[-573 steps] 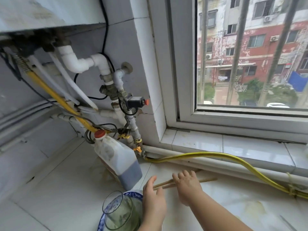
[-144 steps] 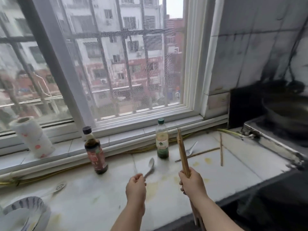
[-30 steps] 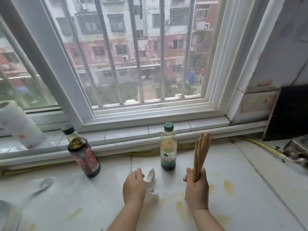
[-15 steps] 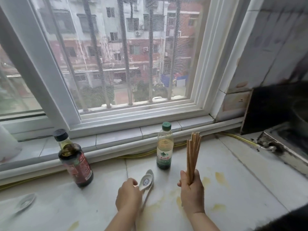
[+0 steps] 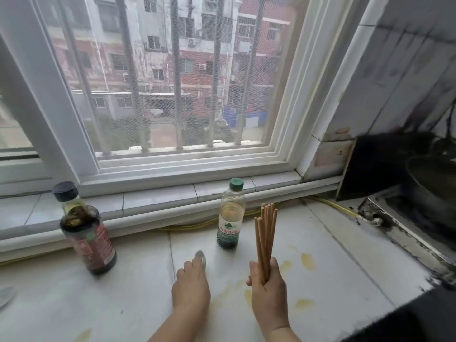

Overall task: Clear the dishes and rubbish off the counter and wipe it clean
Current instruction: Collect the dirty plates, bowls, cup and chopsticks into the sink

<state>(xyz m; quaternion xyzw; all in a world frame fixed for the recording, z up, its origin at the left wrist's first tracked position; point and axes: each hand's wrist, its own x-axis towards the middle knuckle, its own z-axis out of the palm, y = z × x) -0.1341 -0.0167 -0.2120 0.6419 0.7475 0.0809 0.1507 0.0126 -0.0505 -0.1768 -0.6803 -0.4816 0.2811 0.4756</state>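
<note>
Counter (image 5: 345, 255) with yellow stains fills the lower frame. I see a dark sauce bottle (image 5: 88, 240) at left and a green-capped bottle (image 5: 229, 218) at centre. The right hand (image 5: 267, 290) grips upright chopsticks (image 5: 265, 233). The left hand (image 5: 191, 285), at lower centre, curls over a spoon (image 5: 201, 256).

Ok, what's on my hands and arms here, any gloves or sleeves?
Nothing worn shows. The left hand and right hand are ungloved, with no ring, watch or bracelet visible. Both forearms are uncovered to the picture's bottom edge; no sleeve appears.
</note>
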